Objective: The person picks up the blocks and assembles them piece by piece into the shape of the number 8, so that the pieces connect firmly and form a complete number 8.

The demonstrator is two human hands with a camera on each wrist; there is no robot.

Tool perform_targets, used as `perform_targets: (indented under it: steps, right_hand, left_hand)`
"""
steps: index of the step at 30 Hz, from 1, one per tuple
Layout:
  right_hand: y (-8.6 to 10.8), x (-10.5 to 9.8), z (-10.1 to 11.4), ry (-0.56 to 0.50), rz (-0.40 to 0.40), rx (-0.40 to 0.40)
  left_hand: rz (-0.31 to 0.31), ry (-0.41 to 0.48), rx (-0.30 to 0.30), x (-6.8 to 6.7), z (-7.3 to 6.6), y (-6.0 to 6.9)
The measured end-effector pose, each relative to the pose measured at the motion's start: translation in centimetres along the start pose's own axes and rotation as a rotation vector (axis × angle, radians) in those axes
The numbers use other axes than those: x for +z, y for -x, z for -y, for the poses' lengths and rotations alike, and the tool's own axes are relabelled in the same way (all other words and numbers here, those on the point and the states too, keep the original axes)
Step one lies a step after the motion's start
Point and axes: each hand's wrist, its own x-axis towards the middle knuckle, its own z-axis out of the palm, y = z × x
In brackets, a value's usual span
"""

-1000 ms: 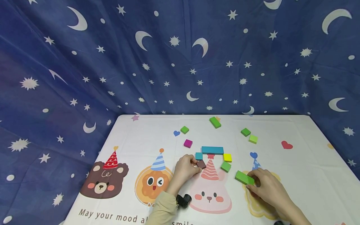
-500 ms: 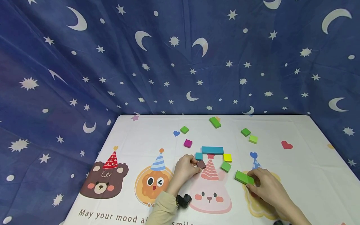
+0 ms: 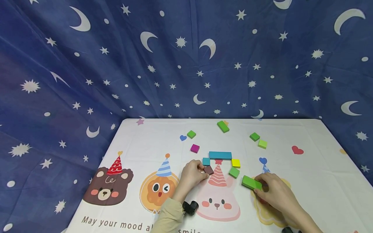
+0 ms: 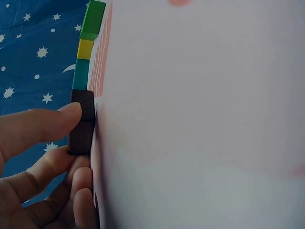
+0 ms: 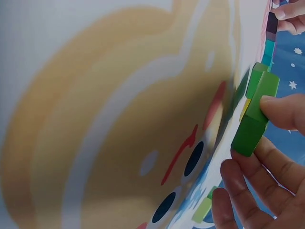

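Observation:
My left hand [image 3: 192,174] pinches a small dark brown block [image 3: 208,170] at the table's middle; in the left wrist view the thumb lies on the block [image 4: 82,136] with a fingertip at its near end. Just beyond sits a small blue block [image 3: 206,161], beside a long blue block [image 3: 220,155]. A yellow block [image 3: 235,163] and a small green block [image 3: 234,172] curve down on the right. My right hand [image 3: 276,191] grips one end of a long green block [image 3: 251,182], apart from the small green one. Whether it touches the cloth I cannot tell.
Farther back lie a magenta block [image 3: 195,148], a small green block [image 3: 191,134], a long green block [image 3: 223,127], another small green block [image 3: 254,137] and a lime block [image 3: 262,144]. A blue starry curtain [image 3: 221,81] hangs behind the table's far edge.
The right hand has shifted slightly left with the long green block, closer to the small green one. My left hand and the brown block stay where they were.

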Motion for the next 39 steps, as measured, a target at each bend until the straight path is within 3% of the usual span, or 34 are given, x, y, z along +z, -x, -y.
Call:
perform_targets:
  steps: [39]
  right_hand:
    - [-1.6, 0.4, 4.0, -0.033, -0.051, -0.099]
  left_hand:
    - [-0.006, -0.012, 0.010, 0.1, 0.2, -0.1]
